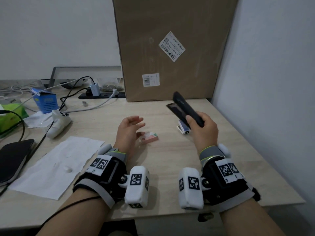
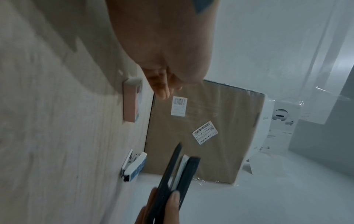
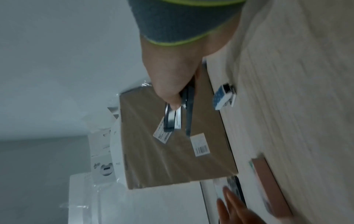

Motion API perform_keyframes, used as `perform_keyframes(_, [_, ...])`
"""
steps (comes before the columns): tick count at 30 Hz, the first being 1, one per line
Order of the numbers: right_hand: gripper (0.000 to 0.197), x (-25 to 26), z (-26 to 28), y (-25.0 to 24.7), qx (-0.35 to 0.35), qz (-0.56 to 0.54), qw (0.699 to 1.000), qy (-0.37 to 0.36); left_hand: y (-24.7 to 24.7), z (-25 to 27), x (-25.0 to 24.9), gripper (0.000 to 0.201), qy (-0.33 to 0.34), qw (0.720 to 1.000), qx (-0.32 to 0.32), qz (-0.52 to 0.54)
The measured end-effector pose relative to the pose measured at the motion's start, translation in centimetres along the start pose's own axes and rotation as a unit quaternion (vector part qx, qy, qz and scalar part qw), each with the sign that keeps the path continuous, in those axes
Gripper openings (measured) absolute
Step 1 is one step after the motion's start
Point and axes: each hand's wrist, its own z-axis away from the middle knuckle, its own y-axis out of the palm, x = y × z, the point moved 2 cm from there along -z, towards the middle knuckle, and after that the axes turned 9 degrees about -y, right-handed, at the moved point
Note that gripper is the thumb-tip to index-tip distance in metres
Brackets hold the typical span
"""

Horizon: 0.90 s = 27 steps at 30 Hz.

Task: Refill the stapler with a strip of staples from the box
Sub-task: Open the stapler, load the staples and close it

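Observation:
My right hand (image 1: 201, 128) grips a black stapler (image 1: 187, 109) by its rear end and holds it up off the table, nose pointing away. Its top, metal channel and base stand slightly spread (image 2: 176, 174) (image 3: 180, 109). Just under that hand a small blue-and-white staple box (image 1: 183, 129) lies on the table with its end flap open (image 2: 134, 165) (image 3: 224, 97). My left hand (image 1: 136, 123) hovers empty with relaxed fingers over a small pink box (image 1: 150, 137) at the table's middle (image 2: 132, 100) (image 3: 268, 181).
A large cardboard box (image 1: 170, 48) stands at the back against the wall. On the left are a sheet of paper (image 1: 56, 167), a white controller (image 1: 58, 123), a blue carton (image 1: 45, 101), cables, a power strip (image 1: 102, 95) and a black case (image 1: 13, 159). A wall bounds the right side.

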Motion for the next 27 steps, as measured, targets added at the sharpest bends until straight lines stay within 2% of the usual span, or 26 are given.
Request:
perform_keyframes(2, [0.023,-0.6,-0.5,-1.0,-0.058,0.04,0.997,0.026,-0.6,-0.5,0.1,0.035,0.044,0.997,-0.024,-0.061])
perform_keyframes(6, [0.023,-1.7,-0.9,-2.2,-0.085,0.108,0.988,0.076,-1.0,-0.7,0.0,0.049,0.075,0.979,-0.051,-0.182])
perform_keyframes(8, [0.025,-2.1,-1.0,-2.6,-0.079,0.128,0.984,0.096,-0.9,-0.4,0.2,0.049,0.062,0.977,-0.042,-0.199])
perform_keyframes(11, [0.025,-2.6,-1.2,-2.9,-0.073,0.148,0.98,0.113,-0.4,0.3,0.7,0.036,0.031,0.975,0.006,-0.219])
perform_keyframes(13, [0.024,-2.8,-1.2,-2.7,-0.071,0.156,0.978,0.116,-0.3,0.7,0.8,0.029,0.039,0.956,0.031,-0.289])
perform_keyframes(17, [0.023,-3.2,-1.2,-2.5,-0.06,0.169,0.976,0.124,-0.1,0.6,0.9,0.043,0.055,0.915,0.049,-0.398])
perform_keyframes(21, [0.024,-3.7,-1.2,-2.5,-0.039,0.186,0.971,0.148,-0.2,0.6,0.7,0.041,0.09,0.869,0.063,-0.483])
perform_keyframes(24, [0.027,-3.9,-1.2,-2.5,-0.037,0.188,0.967,0.165,-0.3,0.8,0.5,0.046,0.097,0.853,0.065,-0.509])
perform_keyframes(27, [0.039,-3.8,-1.2,-2.4,-0.037,0.177,0.966,0.182,-0.3,0.8,0.5,0.049,0.095,0.853,0.058,-0.511])
